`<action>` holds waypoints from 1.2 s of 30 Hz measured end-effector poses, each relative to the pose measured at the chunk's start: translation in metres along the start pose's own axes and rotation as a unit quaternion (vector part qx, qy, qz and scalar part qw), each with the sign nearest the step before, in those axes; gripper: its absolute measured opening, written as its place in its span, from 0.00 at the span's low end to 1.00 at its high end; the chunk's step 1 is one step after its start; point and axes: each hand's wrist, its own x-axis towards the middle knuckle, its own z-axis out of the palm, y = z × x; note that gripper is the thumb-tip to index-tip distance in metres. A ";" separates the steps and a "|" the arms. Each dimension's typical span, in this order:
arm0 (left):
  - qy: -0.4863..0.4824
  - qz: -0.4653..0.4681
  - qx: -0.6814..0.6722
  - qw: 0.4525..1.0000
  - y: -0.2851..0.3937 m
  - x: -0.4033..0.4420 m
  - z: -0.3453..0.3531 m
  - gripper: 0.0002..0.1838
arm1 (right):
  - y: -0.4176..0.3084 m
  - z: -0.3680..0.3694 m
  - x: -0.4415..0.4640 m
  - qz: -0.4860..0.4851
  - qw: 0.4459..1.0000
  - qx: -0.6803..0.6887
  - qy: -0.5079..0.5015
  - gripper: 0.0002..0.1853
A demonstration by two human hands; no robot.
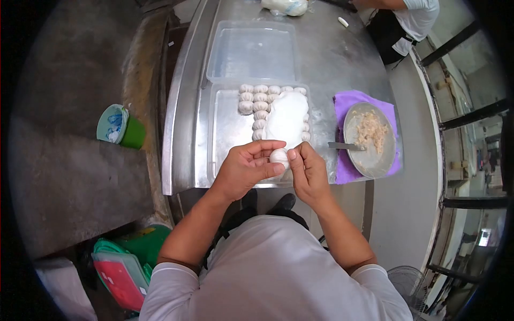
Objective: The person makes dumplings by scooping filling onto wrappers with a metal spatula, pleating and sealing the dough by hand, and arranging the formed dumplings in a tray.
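Note:
A small round white dumpling [279, 157] is held between my two hands, just over the table's front edge. My left hand [243, 167] has its fingers and thumb closed around the dumpling's left side. My right hand [309, 172] pinches at its right side with thumb and forefinger. Beyond them, rows of pleated dumplings [261, 106] sit in a clear plastic tray [224, 128]. A floury white sheet or pile [286, 119] lies over part of those rows; I cannot tell which it is.
Right of the tray, a metal bowl [350, 128] of minced filling [373, 131] with a flat spatula [342, 145] rests on a purple cloth [342, 166]. A clear lid [251, 51] lies behind the tray. Another person [409, 24] stands far right. A green bin [133, 132] is at left.

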 end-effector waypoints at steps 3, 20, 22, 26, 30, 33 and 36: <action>0.013 0.027 0.006 1.000 -0.010 0.000 -0.004 0.25 | 0.001 0.006 -0.002 0.028 0.999 0.024 0.000 0.16; 0.185 0.093 0.034 0.978 -0.020 -0.013 -0.042 0.24 | 0.017 0.038 0.039 0.143 0.969 0.177 -0.101 0.16; 0.223 0.098 0.058 0.968 -0.014 -0.012 -0.052 0.24 | 0.023 0.034 0.065 0.139 0.966 0.189 -0.110 0.15; 0.285 0.139 0.174 0.932 -0.013 0.000 -0.066 0.22 | 0.034 0.042 0.126 -0.105 0.957 -0.262 -0.070 0.29; 0.282 0.142 0.384 0.868 -0.008 0.012 -0.074 0.19 | 0.053 0.075 0.157 -0.162 0.883 -0.433 -0.087 0.47; 0.290 0.128 0.457 0.831 0.004 0.025 -0.067 0.18 | 0.062 0.084 0.173 -0.094 0.865 -0.468 -0.153 0.51; 0.280 0.134 0.487 0.816 0.002 0.040 -0.074 0.17 | 0.061 0.065 0.179 -0.052 0.869 -0.458 -0.179 0.51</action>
